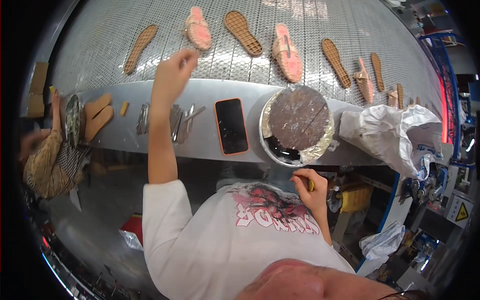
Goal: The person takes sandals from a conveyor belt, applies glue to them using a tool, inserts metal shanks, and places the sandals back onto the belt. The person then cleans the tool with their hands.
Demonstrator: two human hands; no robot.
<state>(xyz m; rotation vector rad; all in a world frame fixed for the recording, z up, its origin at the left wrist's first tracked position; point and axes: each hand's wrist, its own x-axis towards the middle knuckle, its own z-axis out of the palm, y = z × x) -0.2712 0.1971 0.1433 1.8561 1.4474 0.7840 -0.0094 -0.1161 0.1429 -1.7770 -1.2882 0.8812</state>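
My left hand (176, 70) is over the near edge of the mesh belt, fingers curled; anything inside them is hidden. Just beyond it lies a pink-lined sandal upper (199, 31), with a brown gridded sole (140, 49) to its left. To the right are another sole (243, 33) and a second pink-lined sandal upper (287, 54). Low in front of my shirt, my right hand (311, 189) is closed round a small tool with a yellow handle (311, 185); its other end is hidden. Nearest to that hand is a round pot (284, 161) with a dark crusted lid (300, 117).
On the metal ledge (200, 152) lie an orange-cased phone (231, 126), several thin metal strips (178, 123), a yellow block (124, 108) and tan soles (99, 120). A white sack (377, 132) stands right of the pot. Another person's patterned sleeve (50, 162) shows at far left.
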